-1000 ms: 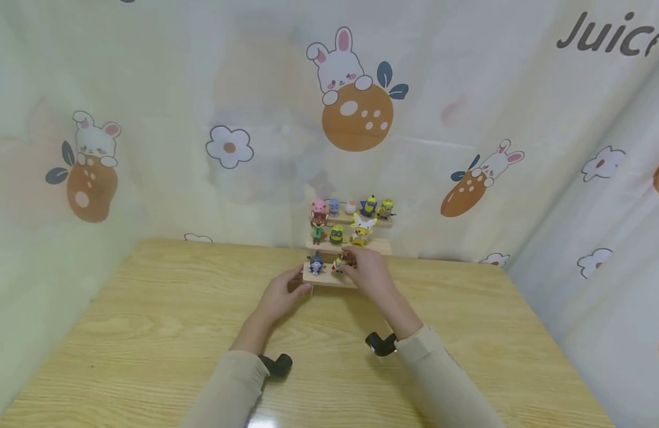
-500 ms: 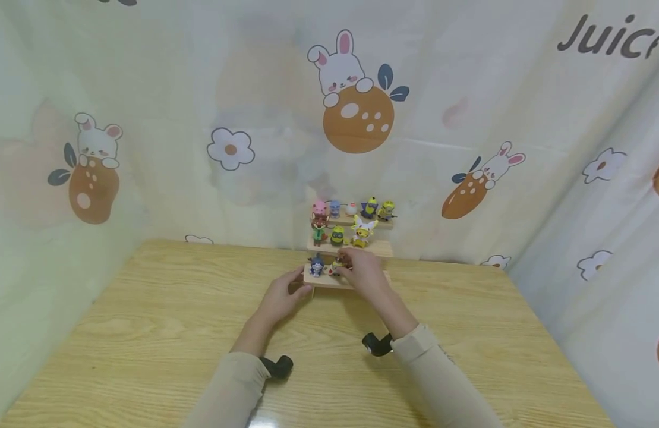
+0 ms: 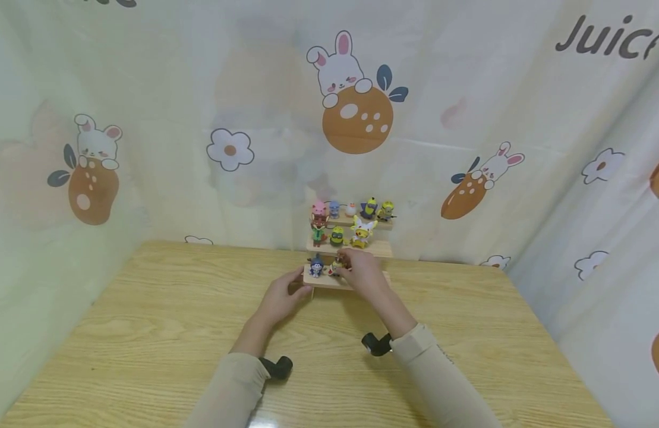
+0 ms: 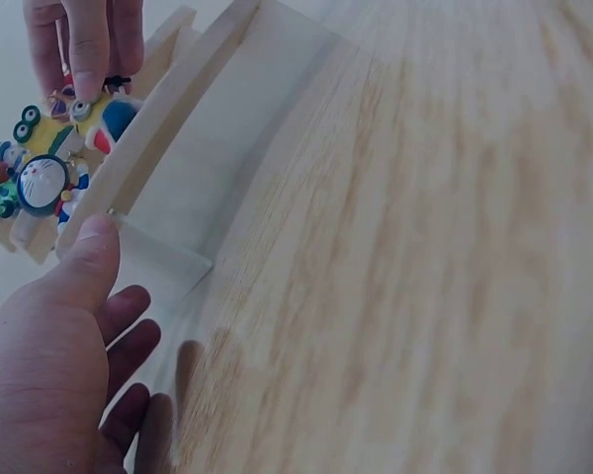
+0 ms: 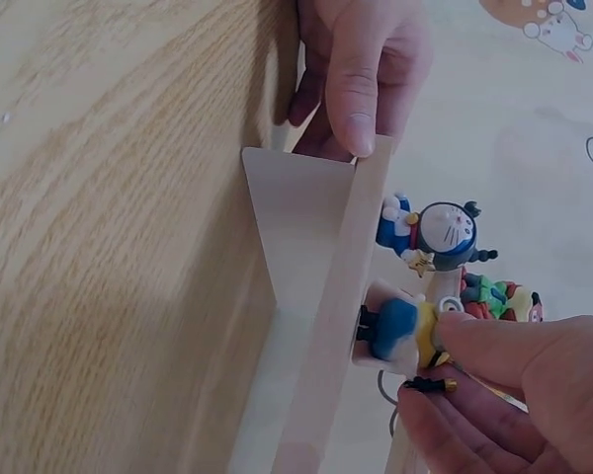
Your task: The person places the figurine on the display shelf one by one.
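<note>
A small stepped wooden display shelf (image 3: 329, 283) stands at the back of the table. On its lowest step, my right hand (image 3: 366, 273) pinches a yellow minion figurine (image 5: 400, 331) in blue overalls between thumb and fingers. The figurine's feet are at the board, partly covered by my fingers in the head view. Left of it stands a blue-and-white cat figurine (image 5: 445, 229) with a dark headpiece. My left hand (image 3: 281, 294) is at the shelf's left end. Its thumb (image 4: 97, 237) touches the board's corner, while the other fingers lie loosely bent beside the side panel.
The middle step bears a fox figurine (image 3: 317, 230), a green-clad minion figurine (image 3: 337, 236) and a yellow-and-white eared figurine (image 3: 363, 230). Several small figurines line the top step (image 3: 382, 224). A printed curtain (image 3: 276, 196) hangs right behind the table (image 3: 174, 333).
My right hand has shifted slightly left along the lowest step with the minion figurine, nearer the cat figurine. During the last half second it has barely moved. The left hand stays at the shelf end.
</note>
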`<state>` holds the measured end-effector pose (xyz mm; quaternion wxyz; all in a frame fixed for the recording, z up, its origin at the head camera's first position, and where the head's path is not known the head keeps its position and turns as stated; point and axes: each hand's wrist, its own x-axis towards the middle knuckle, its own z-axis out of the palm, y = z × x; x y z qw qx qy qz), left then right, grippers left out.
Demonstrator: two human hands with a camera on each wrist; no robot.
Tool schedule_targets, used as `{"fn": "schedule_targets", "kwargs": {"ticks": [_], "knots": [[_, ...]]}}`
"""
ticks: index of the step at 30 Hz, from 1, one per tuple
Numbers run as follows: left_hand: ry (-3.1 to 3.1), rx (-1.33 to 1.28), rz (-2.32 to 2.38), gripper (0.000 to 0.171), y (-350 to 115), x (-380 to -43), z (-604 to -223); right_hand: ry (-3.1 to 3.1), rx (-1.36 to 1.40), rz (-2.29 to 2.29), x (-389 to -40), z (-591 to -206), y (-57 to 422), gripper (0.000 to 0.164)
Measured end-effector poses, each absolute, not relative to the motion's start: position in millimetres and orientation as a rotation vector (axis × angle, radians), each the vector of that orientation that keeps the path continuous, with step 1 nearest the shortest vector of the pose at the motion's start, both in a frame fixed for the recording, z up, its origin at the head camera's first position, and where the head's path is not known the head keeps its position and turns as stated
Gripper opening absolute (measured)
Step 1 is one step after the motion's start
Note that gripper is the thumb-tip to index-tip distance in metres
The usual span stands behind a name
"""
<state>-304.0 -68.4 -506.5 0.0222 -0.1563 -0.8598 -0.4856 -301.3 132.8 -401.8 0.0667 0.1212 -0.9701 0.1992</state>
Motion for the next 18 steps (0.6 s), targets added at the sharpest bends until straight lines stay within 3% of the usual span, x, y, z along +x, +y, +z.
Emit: {"fn": "schedule_targets", "kwargs": {"ticks": [10,18], "knots": [[-2.636,-0.494,-1.528,0.067,-71,-304,-507,-2.930,0.375,0.636,-302,-402,134,0.047],[-2.508,-0.374,-1.647,0.055,-78,-306,-507,-2.916,0.340,0.652,-297,-395,143,0.048]]}}
